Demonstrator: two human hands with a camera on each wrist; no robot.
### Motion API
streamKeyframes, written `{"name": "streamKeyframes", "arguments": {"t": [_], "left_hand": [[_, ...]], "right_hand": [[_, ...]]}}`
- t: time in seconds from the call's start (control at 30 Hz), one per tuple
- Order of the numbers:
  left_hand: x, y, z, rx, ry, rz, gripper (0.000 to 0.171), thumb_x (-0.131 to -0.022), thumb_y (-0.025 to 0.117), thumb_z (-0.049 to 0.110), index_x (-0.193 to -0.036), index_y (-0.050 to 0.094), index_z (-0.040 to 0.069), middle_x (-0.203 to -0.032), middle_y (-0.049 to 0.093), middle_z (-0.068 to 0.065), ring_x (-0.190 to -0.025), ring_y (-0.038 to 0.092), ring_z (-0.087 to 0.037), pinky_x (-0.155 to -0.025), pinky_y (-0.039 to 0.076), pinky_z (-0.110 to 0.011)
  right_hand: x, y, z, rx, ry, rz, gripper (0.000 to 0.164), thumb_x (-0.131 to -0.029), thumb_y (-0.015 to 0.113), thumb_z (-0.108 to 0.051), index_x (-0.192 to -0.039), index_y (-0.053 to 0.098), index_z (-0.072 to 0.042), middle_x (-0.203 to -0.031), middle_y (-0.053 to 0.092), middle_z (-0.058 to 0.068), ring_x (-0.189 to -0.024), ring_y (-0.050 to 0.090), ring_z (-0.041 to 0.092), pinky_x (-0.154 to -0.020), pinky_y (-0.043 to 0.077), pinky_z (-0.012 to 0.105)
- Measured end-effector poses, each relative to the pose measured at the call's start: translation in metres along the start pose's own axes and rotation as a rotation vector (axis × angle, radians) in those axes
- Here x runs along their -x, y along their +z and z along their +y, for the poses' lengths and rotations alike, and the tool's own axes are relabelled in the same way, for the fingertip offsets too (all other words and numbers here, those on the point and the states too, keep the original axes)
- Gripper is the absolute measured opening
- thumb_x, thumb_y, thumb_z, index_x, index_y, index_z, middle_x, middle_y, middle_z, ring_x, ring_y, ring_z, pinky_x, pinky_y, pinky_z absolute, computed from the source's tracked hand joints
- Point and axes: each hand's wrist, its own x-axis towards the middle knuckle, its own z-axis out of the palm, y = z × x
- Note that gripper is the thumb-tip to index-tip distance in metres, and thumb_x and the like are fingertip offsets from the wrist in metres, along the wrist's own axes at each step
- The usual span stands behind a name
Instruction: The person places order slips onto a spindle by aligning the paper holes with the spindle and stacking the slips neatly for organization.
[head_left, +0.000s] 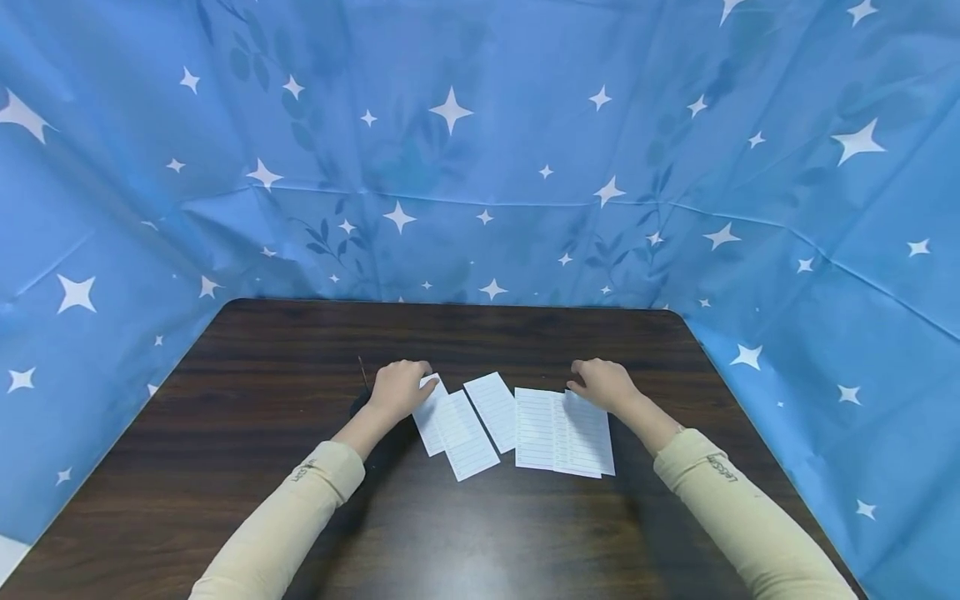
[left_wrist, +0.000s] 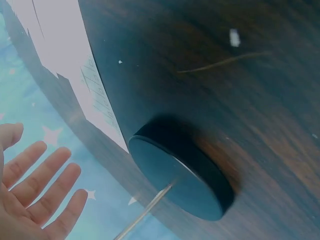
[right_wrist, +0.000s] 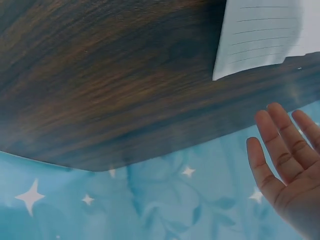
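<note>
Several white lined paper sheets lie on the dark wooden table. Three of them, a left sheet [head_left: 432, 429], a tilted sheet [head_left: 471, 446] and a middle sheet [head_left: 493, 408], lie at angles. To their right, more sheets [head_left: 534, 429] overlap side by side. My left hand [head_left: 400, 387] hovers by the top of the left sheet; its fingers are spread and relaxed in the left wrist view. Above the top of the rightmost sheet [head_left: 596, 433] is my right hand [head_left: 603, 383], fingers extended and holding nothing in the right wrist view.
Beside my left forearm stands a black round base [left_wrist: 170, 175] with a thin rod [left_wrist: 145, 212] rising from it, partly hidden in the head view. A blue star-patterned cloth [head_left: 480, 150] hangs behind the table [head_left: 225, 467]. Small white specks lie on the wood.
</note>
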Motion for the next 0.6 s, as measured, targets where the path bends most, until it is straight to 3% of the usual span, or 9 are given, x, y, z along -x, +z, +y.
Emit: {"name": "streamKeyframes", "arguments": {"t": [0.37, 0.6], "left_hand": [[0.022, -0.008, -0.008, 0.024, 0.037, -0.038, 0.021, -0.086, 0.068, 0.027, -0.097, 0.073, 0.01, -0.081, 0.072, -0.005, -0.071, 0.067, -0.017, -0.053, 0.053, -0.031], [0.038, -0.01, -0.017, 0.049, 0.051, -0.041, 0.018, -0.085, 0.068, 0.025, -0.093, 0.073, 0.01, -0.06, 0.06, 0.004, -0.05, 0.047, -0.007, -0.042, 0.036, -0.022]], "right_hand": [[0.001, 0.001, -0.021, 0.019, -0.154, 0.025, 0.027, -0.086, 0.068, -0.021, -0.101, 0.067, 0.001, -0.089, 0.071, 0.013, -0.069, 0.067, 0.022, -0.059, 0.057, 0.033], [0.003, 0.004, -0.032, 0.01, -0.177, 0.044, 0.026, -0.084, 0.07, -0.021, -0.1, 0.069, -0.001, -0.093, 0.072, 0.012, -0.079, 0.069, 0.024, -0.068, 0.058, 0.037]]}}
